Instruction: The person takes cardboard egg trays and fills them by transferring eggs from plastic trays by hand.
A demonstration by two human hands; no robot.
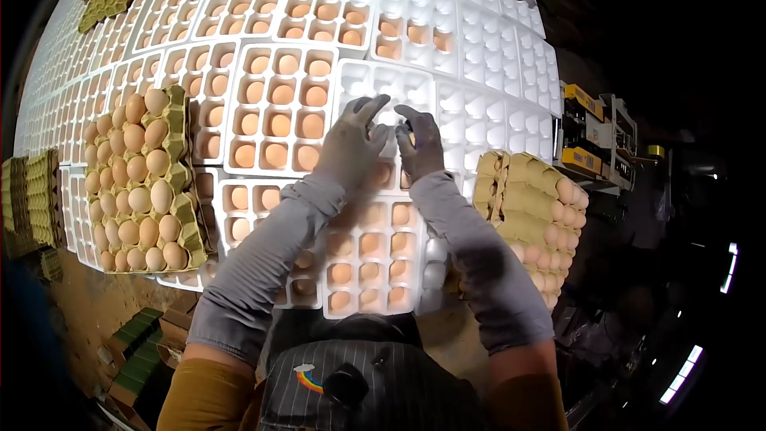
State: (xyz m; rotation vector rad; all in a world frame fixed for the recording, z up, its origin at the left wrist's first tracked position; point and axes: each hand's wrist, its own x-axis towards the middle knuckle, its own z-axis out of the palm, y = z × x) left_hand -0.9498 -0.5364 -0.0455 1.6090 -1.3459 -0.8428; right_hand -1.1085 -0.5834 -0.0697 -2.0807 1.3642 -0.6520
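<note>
Both my hands wear grey gloves and hover over a white foam egg tray (347, 72). In its near cells lie brown eggs, partly covered by my hands; its far cells hold none. My left hand (351, 144) is at the tray's left side, fingers apart and bent, with nothing visible in it. Close by on the right, my right hand (423, 144) curls its fingers around a brown egg (412, 140), mostly hidden by the glove. Left of my left hand is a foam tray (231, 148) with an egg (278, 124) in each cell.
More foam trays cover the table, some filled, some partly filled. A pulp carton of eggs (132, 199) stands at the left, and stacked pulp cartons (523, 187) with eggs at the right. A rack with yellow-fronted boxes (582, 101) is beyond the table's right edge.
</note>
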